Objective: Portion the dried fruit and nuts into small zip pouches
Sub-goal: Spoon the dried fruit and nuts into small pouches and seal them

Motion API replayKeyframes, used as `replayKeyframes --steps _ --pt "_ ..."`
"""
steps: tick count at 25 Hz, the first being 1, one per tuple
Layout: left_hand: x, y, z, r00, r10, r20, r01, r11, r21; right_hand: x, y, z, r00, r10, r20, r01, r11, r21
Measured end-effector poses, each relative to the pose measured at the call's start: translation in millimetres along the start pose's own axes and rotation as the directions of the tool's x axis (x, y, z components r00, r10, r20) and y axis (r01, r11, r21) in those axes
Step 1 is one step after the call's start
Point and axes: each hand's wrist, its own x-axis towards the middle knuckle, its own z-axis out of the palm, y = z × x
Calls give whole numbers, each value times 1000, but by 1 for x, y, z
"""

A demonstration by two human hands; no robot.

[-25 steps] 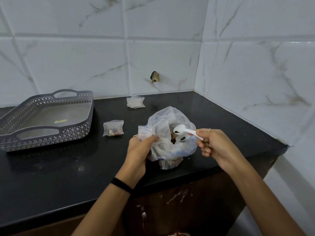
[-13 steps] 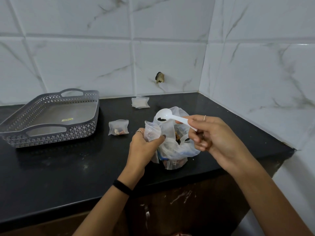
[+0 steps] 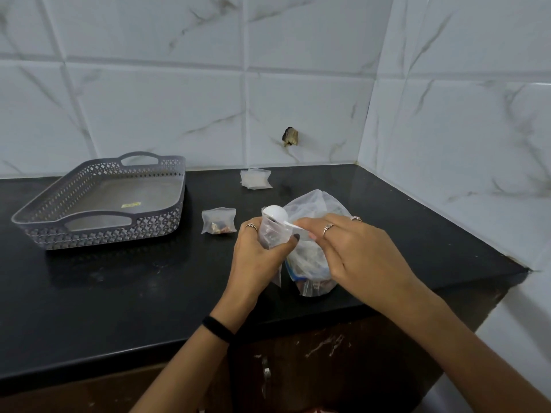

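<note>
We see the white plastic measuring spoon (image 3: 276, 214) now tipped over the mouth of the small clear zip pouch (image 3: 272, 234); half a sec ago it was lifted w/ a few dark bits in the bowl, a sec ago it was down in the big crumpled clear plastic bag of fruit and nuts (image 3: 313, 257). So the scoop has gone from bag to pouch, i.e. we're mid-pour on this portion. Left hand (image 3: 256, 257) grips the pouch, fingers curled round it, just beside the big bag. Right hand (image 3: 351, 248) pinches the spoon handle (bowl faces away, can't tell if it's emptied). One filled small clear pouch (image 3: 218, 220) lies near the grey perforated plastic tray (image 3: 98, 201); another small pouch (image 3: 255, 178) sits by the wall, contents unclear. Black countertop (image 3: 119, 293) under all. We judge more scoops, then zip.
</note>
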Motion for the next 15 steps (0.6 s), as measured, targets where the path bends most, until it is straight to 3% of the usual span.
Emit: replayKeyframes --steps 3,4,6,8,11,15 --pt "0 -1 0 1000 9 11 -9 1000 -3 -3 7 7 993 -88 -79 82 994 -74" --pt "0 -1 0 1000 13 14 -13 1000 -6 -2 3 6 995 -48 -83 46 999 -22" --pt "1 -2 0 1000 9 21 -9 1000 -10 -1 -4 -1 979 203 -30 -189 949 251" --pt "2 -3 0 1000 -14 22 14 1000 -7 -3 0 -4 896 443 8 -379 757 532" --pt "2 -5 0 1000 -29 0 29 999 14 -10 25 -1 672 735 85 -580 452 678" --pt "3 -10 1 997 -80 -3 80 995 54 -21 46 15 452 808 379 -696 54 716"
